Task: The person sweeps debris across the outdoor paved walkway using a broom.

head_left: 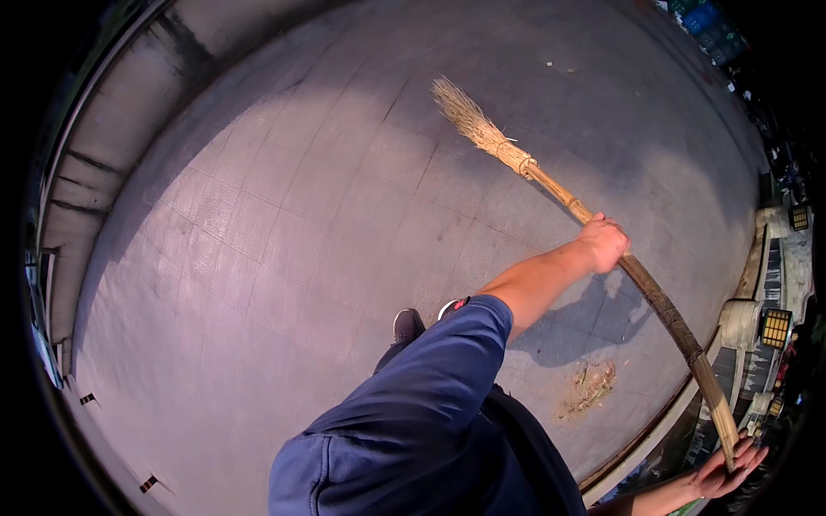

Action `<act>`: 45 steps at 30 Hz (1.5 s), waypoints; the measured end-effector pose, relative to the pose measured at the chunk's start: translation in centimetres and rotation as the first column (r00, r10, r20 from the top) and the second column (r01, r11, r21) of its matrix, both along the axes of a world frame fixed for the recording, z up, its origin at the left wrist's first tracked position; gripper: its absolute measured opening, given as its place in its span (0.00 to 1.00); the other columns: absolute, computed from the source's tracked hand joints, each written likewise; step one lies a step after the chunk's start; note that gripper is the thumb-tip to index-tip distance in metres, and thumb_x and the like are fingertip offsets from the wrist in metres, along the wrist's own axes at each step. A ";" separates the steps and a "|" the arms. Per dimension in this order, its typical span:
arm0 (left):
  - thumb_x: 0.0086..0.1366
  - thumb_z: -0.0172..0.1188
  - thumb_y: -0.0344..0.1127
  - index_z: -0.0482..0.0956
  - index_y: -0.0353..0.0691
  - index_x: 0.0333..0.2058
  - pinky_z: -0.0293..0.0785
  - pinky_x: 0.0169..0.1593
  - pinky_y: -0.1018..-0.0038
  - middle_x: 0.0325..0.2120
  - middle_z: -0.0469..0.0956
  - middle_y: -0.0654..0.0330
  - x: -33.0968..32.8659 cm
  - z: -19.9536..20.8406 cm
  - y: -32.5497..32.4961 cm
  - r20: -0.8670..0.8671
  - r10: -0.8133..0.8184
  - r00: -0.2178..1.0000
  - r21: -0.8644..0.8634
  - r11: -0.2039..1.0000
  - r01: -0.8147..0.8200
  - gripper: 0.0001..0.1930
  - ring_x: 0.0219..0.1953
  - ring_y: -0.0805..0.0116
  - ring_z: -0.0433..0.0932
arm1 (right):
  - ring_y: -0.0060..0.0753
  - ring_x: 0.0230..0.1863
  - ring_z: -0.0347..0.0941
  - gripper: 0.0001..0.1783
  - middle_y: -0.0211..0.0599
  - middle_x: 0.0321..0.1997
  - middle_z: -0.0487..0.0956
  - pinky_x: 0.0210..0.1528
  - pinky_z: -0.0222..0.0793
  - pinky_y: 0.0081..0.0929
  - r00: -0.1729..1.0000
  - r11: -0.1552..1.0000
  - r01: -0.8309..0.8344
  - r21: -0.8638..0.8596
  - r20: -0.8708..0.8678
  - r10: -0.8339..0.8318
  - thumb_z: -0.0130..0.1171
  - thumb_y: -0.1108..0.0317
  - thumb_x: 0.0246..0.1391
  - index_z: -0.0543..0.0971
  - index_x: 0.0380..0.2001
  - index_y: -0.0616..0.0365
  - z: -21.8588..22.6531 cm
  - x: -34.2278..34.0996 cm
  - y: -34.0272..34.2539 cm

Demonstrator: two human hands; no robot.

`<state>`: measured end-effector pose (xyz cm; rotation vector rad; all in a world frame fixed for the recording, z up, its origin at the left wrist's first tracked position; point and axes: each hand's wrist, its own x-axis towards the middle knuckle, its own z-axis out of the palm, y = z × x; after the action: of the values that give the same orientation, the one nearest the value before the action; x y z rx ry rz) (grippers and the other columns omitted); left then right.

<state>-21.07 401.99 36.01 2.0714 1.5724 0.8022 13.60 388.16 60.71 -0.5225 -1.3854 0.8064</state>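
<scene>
A long straw broom (658, 305) slants across the right half of the head view. Its bristle head (477, 125) points up and left, held over the grey floor; whether the tips touch it I cannot tell. My left arm, in a dark blue sleeve, reaches across to the right, and my left hand (605, 243) is closed round the middle of the handle. At the lower right, my right hand (725, 471) lies against the handle's butt end with its fingers stretched out and apart, not wrapped round the wood.
A small pile of dry sweepings (588, 389) lies on the tiled floor (258, 232), to the right of my feet in dark shoes (408, 324). A low wall (129, 103) curves along the left. Along the right edge stand pale posts and lamp-like fixtures (775, 328) beyond a ledge.
</scene>
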 end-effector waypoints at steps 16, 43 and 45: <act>0.49 0.50 0.36 0.77 0.45 0.30 0.64 0.46 0.59 0.35 0.75 0.55 -26.1 -17.6 -34.6 -0.541 0.478 0.692 -0.614 0.338 -0.713 0.10 0.42 0.57 0.71 | 0.33 0.34 0.67 0.11 0.35 0.25 0.70 0.52 0.57 0.41 0.460 0.128 -0.799 -0.587 -0.461 0.759 0.50 0.67 0.48 0.68 0.35 0.59 -24.7 -35.2 7.3; 0.43 0.56 0.36 0.75 0.42 0.22 0.61 0.42 0.70 0.23 0.74 0.58 -33.8 -4.4 6.7 -0.089 -0.008 0.996 -0.131 0.991 -0.004 0.06 0.34 0.63 0.72 | 0.24 0.26 0.53 0.14 0.26 0.17 0.55 0.48 0.53 0.31 0.972 0.937 -0.052 -0.346 -0.232 -0.032 0.45 0.68 0.52 0.64 0.41 0.65 -4.8 -30.7 17.7; 0.43 0.55 0.37 0.76 0.41 0.24 0.63 0.42 0.69 0.24 0.75 0.57 -38.4 -8.0 3.3 -0.210 0.034 0.977 -0.328 0.939 -0.103 0.08 0.33 0.62 0.74 | 0.24 0.25 0.53 0.15 0.26 0.17 0.54 0.46 0.54 0.30 0.850 0.758 -0.526 -0.387 -0.266 0.454 0.45 0.68 0.52 0.63 0.41 0.66 -11.4 -34.0 22.9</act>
<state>-59.49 405.33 28.05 1.8996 1.7569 0.3178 -20.42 411.09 49.26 -0.4301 -1.1983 1.5960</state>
